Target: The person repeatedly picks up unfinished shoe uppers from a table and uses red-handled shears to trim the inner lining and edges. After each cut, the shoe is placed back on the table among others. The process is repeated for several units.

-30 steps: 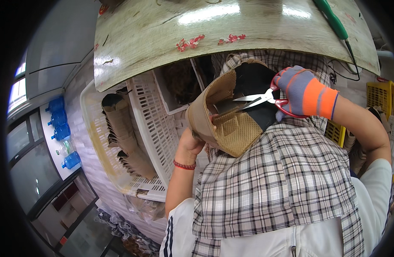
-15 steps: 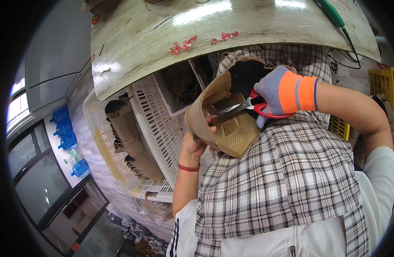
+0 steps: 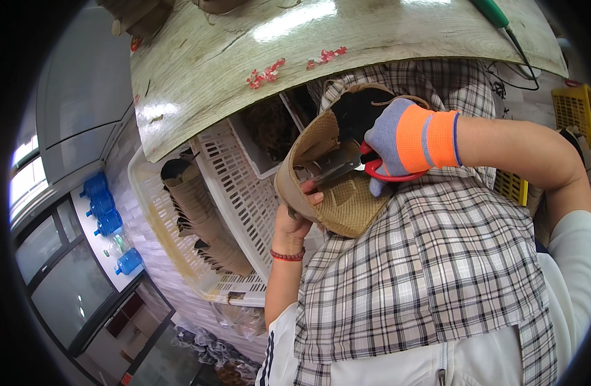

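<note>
A tan, cup-shaped fabric piece (image 3: 354, 204) with a coarse woven inside and a black part at the far side rests over my lap, its opening toward me. My left hand (image 3: 295, 219), bare, with a red bead bracelet at the wrist, grips its left wall; some fingertips show inside. In a grey and orange glove, my right hand (image 3: 392, 138) is closed round the red handles of a pair of scissors (image 3: 339, 166). The blades reach into the piece, with their tips close to my left fingertips. Whatever lies between the blades is too unclear to make out.
Ahead is a pale wood-pattern table (image 3: 212, 83), a green-handled tool (image 3: 491, 13) with a black cord at its right. Left of my lap stands a white plastic basket (image 3: 228, 167) with stacked tan pieces (image 3: 192, 193). Yellow crates (image 3: 511, 186) stand at the right.
My right hand has moved a little left with the scissors, and the blades sit deeper in the fabric piece, nearer my left fingers. The whole view has shifted slightly.
</note>
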### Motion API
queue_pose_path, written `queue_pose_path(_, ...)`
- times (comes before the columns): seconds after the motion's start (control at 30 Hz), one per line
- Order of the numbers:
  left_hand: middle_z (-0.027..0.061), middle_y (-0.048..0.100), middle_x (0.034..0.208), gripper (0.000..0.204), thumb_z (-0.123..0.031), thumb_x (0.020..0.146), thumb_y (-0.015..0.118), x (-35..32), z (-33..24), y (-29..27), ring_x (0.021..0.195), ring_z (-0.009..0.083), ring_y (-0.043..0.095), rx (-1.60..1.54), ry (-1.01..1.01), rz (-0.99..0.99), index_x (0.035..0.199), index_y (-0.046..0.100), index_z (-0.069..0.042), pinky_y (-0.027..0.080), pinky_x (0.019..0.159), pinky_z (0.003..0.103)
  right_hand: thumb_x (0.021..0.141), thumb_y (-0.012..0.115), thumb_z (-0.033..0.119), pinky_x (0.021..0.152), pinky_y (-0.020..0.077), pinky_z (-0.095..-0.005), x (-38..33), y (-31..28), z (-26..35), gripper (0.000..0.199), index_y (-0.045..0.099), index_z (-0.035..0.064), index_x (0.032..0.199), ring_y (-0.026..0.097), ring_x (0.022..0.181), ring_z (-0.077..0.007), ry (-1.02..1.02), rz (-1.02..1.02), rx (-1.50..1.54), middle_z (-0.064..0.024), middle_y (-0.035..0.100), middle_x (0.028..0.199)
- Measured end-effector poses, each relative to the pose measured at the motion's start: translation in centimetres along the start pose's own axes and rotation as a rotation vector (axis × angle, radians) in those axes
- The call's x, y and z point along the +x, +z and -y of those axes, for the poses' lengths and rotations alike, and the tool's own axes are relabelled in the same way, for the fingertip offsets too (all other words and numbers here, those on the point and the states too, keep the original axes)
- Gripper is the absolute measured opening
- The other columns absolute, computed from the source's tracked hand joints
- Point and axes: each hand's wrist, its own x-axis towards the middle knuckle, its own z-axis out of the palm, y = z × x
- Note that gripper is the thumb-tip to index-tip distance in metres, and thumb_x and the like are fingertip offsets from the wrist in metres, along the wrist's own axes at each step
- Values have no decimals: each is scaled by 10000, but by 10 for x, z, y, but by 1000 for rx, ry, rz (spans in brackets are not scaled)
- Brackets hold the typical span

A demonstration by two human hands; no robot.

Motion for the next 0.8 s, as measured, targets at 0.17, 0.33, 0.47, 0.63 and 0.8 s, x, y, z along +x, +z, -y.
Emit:
queue_pose_path(0.17, 129, 685, 1204, 437, 77, 791, 735, -2, -3, 4, 1070, 233, 649, 20, -11, 42, 1220, 657, 62, 527, 955, 338, 781, 710, 541, 643, 554, -407, 1, 3, -3, 524, 733, 33, 908, 711, 713, -321, -32, -64, -22, -145, 708, 735)
queue_pose_path(0.33, 141, 680, 1217, 452, 54, 813, 715, -5, -10, 11, 1079, 235, 647, 31, -37, 96, 1256, 629, 70, 524, 956, 329, 785, 698, 591, 651, 556, -409, 4, 5, -6, 548, 741, 55, 890, 713, 730, -322, -15, -104, -54, -141, 709, 740)
queue_pose_path(0.47, 121, 682, 1157, 395, 8, 846, 704, -3, -9, 11, 1046, 218, 647, 124, 44, 72, 1233, 637, 51, 529, 934, 334, 700, 666, 795, 666, 559, -414, -10, -9, -16, 772, 748, 50, 882, 707, 731, -328, 89, 20, 46, -152, 712, 761)
queue_pose_path(0.63, 74, 667, 1015, 228, -100, 911, 681, 24, -12, 9, 981, 200, 637, 16, 465, 94, 1109, 666, 13, 530, 892, 365, 821, 586, 774, 603, 555, -359, 8, 6, -66, 793, 734, -4, 865, 638, 600, -253, -1, 336, 402, -123, 647, 680)
queue_pose_path(0.8, 79, 661, 1125, 311, -195, 1001, 600, 59, -25, -13, 1035, 242, 636, -135, 552, 275, 1256, 597, -17, 509, 919, 414, 892, 419, 806, 576, 552, -308, 22, -12, -73, 881, 733, -16, 932, 625, 599, -170, -2, 585, 735, -78, 597, 645)
